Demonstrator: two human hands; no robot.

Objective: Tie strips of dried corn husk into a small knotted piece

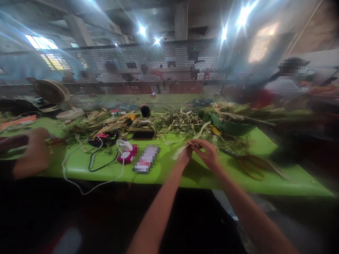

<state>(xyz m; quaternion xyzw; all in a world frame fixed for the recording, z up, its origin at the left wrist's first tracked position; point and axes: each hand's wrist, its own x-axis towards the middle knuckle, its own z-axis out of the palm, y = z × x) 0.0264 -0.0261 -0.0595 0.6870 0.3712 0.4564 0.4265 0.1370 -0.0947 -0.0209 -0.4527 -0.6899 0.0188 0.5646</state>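
Above the green table (164, 176), my left hand (186, 154) is closed on a pale plant strip (179, 151), whose whitish end sticks out to its left. My right hand (207, 152) meets it, thumb and forefinger pinched at the strip near the left fingertips. A light green length (203, 129) rises past the fingers toward the plant heap; whether it is the same piece I cannot tell. Left of my hands lies a phone with a lit screen (146, 159). Motion blur softens the fingertips.
Dried plant strips (182, 121) are heaped along the back. Yellow-handled scissors (250, 165) lie at right. A pink power socket (127, 155) with white and black cables, a dark phone (143, 135) and a fan (51, 92) stand left. Another person's arm (33, 151) rests at far left.
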